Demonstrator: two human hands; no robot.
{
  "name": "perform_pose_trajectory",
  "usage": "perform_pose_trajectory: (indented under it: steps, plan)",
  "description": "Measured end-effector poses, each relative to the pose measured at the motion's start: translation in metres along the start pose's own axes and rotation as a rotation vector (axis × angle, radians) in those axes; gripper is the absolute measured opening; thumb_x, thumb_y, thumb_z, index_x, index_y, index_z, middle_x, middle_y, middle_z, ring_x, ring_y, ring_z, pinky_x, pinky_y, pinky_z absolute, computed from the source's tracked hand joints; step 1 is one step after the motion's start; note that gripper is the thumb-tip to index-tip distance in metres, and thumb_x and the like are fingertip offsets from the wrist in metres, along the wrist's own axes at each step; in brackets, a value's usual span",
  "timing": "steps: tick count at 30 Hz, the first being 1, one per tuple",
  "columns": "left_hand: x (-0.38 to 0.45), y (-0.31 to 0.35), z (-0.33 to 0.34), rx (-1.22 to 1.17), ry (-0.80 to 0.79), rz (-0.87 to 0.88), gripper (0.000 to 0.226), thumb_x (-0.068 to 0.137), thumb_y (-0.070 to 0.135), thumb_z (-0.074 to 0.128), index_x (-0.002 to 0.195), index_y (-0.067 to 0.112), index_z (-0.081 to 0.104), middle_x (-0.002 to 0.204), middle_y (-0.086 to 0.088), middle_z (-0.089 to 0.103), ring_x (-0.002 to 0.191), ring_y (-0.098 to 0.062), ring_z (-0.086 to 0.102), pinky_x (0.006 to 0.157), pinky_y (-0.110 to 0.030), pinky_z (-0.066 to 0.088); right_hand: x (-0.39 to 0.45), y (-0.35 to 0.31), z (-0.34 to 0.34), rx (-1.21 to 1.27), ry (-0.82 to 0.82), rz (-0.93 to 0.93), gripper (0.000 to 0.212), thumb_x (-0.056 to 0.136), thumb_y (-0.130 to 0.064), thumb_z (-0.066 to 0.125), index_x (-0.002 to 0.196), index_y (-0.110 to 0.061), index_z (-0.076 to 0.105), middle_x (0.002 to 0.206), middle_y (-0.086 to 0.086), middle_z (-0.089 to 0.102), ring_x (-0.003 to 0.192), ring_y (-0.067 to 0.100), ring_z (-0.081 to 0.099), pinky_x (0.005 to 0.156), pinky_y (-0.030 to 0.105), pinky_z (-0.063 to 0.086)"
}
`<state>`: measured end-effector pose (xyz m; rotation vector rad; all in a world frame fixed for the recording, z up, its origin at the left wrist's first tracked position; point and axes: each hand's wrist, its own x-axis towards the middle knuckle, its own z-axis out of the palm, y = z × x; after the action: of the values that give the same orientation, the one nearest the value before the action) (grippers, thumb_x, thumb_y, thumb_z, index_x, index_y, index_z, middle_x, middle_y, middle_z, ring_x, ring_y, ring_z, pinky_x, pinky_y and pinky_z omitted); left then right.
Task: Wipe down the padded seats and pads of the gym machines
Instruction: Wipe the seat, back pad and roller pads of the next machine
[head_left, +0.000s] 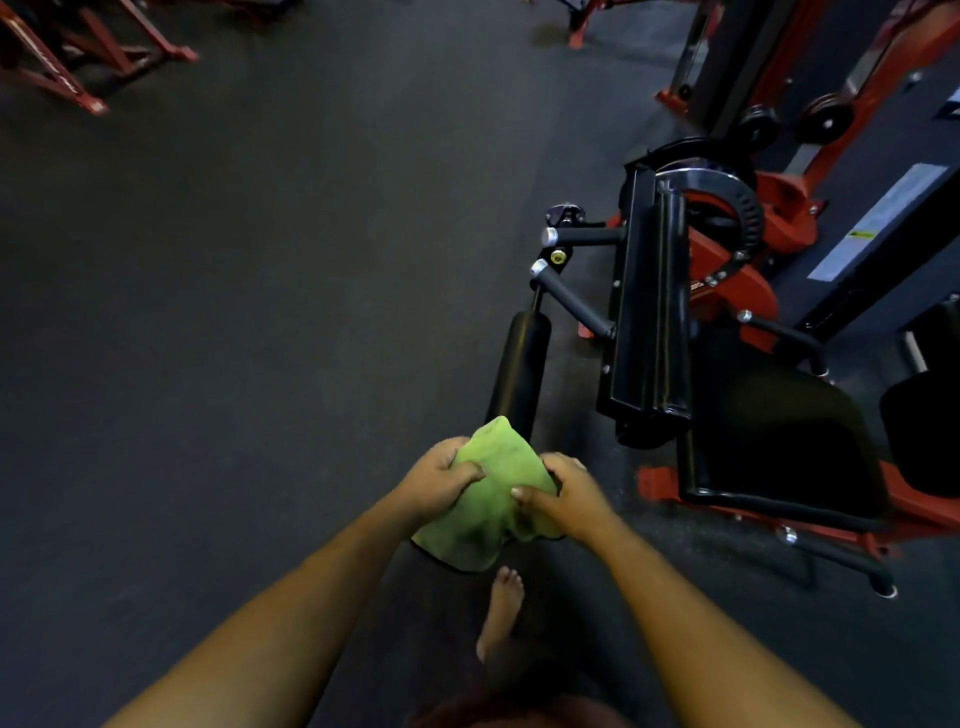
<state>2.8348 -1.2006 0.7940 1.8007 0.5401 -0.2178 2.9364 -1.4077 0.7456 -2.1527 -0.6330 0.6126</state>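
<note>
Both hands are bunched around a green cloth (491, 493), soft and kinda fuzzy looking, crumpled into a lump with a loose flap hanging down below the wrists. Left hand (440, 480) has its grip curled over the cloth's left side, thumb pressed across the front; right hand (563, 493) pinches the right side, its far fingers hidden behind the fabric.

Just past the cloth is a black roller pad (519, 371), a smooth cylinder with its long axis running away from the person, near end tucked behind the cloth. To the right sits a glossy black padded seat (779, 441), flat and very dark so its surface is hard to read, on a red machine frame (727, 270). The floor (234, 312) is dark speckled rubber. A bare foot (504, 608) shows below the cloth.
</note>
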Motion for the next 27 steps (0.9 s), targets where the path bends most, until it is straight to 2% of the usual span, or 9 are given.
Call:
perform_pose_trajectory:
  steps: [2,6,10,14,18,21,23,25,27]
  plan:
    - [0.031,-0.013,-0.008,0.144,0.081,-0.017,0.024,0.094,0.036,0.069,0.115,0.024,0.064,0.109,0.0,0.068,0.102,-0.018,0.064,0.088,-0.039,0.054,0.024,0.008,0.006,0.013,0.03,0.034,0.033,0.083,-0.038,0.083,0.1,-0.017,0.066,0.092,-0.005,0.056,0.091,0.017,0.056,0.078,0.031,0.048]
    - [0.105,-0.038,-0.018,0.278,0.1,-0.02,0.024,0.095,0.045,0.068,0.102,0.024,0.061,0.09,0.005,0.064,0.087,-0.017,0.062,0.07,-0.033,0.049,0.082,0.037,0.025,0.134,0.065,0.163,0.027,0.088,-0.035,0.079,0.082,-0.028,0.053,0.072,-0.009,0.055,0.065,0.001,0.052,0.058,0.014,0.043]
    - [0.179,-0.064,-0.017,0.369,0.09,-0.088,0.033,0.095,0.052,0.064,0.1,0.02,0.059,0.09,0.001,0.064,0.086,-0.02,0.063,0.075,-0.04,0.052,0.14,0.074,0.042,0.14,0.095,0.345,0.028,0.089,-0.053,0.071,0.099,-0.032,0.055,0.09,-0.006,0.068,0.085,0.016,0.066,0.076,0.04,0.056]
    - [0.252,-0.104,-0.001,0.339,0.054,-0.185,0.034,0.097,0.051,0.06,0.095,0.019,0.052,0.089,-0.002,0.063,0.085,-0.023,0.062,0.073,-0.04,0.05,0.196,0.107,0.059,-0.059,0.221,0.358,0.035,0.089,-0.058,0.066,0.112,-0.035,0.054,0.102,-0.011,0.062,0.094,0.02,0.066,0.078,0.04,0.054]
    - [0.314,-0.151,0.021,0.193,0.029,-0.24,0.026,0.1,0.047,0.059,0.104,0.021,0.053,0.098,-0.003,0.065,0.094,-0.026,0.064,0.076,-0.038,0.049,0.254,0.14,0.078,-0.344,0.297,0.397,0.047,0.092,-0.058,0.06,0.128,-0.031,0.05,0.125,-0.002,0.057,0.111,0.026,0.061,0.095,0.049,0.046]
    - [0.371,-0.198,0.038,0.152,0.016,-0.285,0.031,0.101,0.043,0.057,0.115,0.015,0.054,0.107,-0.009,0.067,0.099,-0.029,0.064,0.078,-0.037,0.049,0.304,0.175,0.106,-0.435,0.337,0.428,0.062,0.093,-0.058,0.057,0.146,-0.032,0.038,0.15,0.003,0.043,0.14,0.031,0.042,0.11,0.066,0.033]
    - [0.394,-0.219,0.039,0.143,-0.001,-0.294,0.027,0.103,0.04,0.054,0.113,0.015,0.056,0.108,-0.01,0.065,0.099,-0.029,0.063,0.078,-0.037,0.047,0.321,0.187,0.129,-0.367,0.231,0.519,0.082,0.091,-0.072,0.049,0.159,-0.042,0.014,0.169,-0.001,0.011,0.156,0.03,0.01,0.113,0.076,0.017]
    - [0.415,-0.246,0.037,0.098,-0.009,-0.299,0.024,0.106,0.035,0.049,0.11,0.014,0.059,0.11,-0.007,0.061,0.105,-0.029,0.061,0.083,-0.037,0.047,0.324,0.204,0.169,-0.393,0.088,0.59,0.097,0.082,-0.088,0.035,0.157,-0.051,-0.014,0.17,-0.006,-0.014,0.157,0.03,-0.009,0.11,0.079,0.02]
    - [0.424,-0.264,0.033,-0.019,0.005,-0.336,0.023,0.108,0.035,0.046,0.115,0.019,0.062,0.116,-0.002,0.059,0.114,-0.025,0.059,0.092,-0.033,0.045,0.313,0.212,0.203,-0.453,0.075,0.593,0.099,0.079,-0.091,0.033,0.155,-0.053,-0.019,0.169,-0.003,-0.023,0.157,0.035,-0.012,0.108,0.075,0.032]
